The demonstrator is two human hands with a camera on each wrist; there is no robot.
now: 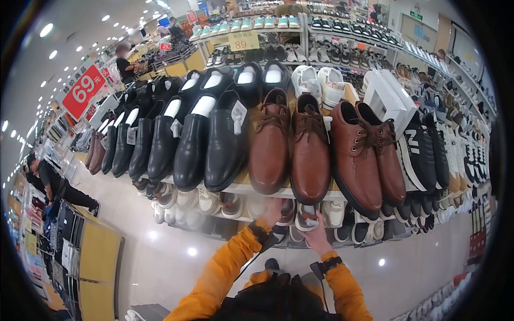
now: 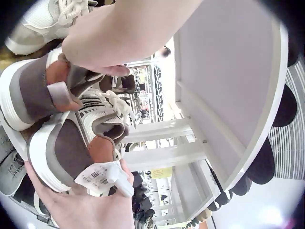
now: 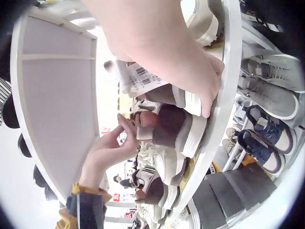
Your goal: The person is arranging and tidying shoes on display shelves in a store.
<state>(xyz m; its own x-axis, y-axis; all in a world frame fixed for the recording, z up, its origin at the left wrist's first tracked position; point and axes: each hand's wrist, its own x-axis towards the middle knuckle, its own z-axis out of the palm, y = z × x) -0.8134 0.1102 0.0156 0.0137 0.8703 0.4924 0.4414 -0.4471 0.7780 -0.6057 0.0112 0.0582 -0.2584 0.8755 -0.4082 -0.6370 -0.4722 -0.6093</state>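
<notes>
My right hand (image 1: 318, 235) grips the heel of a brown, white-soled sneaker (image 2: 71, 148) on the lower shelf, its palm behind the heel and its fingers spread along both sides. A white paper tag with a barcode (image 2: 95, 177) and a pale plastic security clip (image 2: 119, 177) hang from this shoe. Beside it stands the matching sneaker (image 3: 171, 126), with an orange-brown heel lining. My left hand (image 3: 112, 150) is right at that shoe's heel and opening, its fingers loosely bent; it is blurred in the head view.
Above, brown lace-up leather shoes (image 1: 310, 155) and black loafers (image 1: 225, 142) line the upper shelf (image 1: 235, 188). Its underside (image 2: 228, 71) overhangs both hands. More white sneakers (image 3: 164, 164) sit along the lower shelf, with grey shoe boxes (image 3: 228, 191) below.
</notes>
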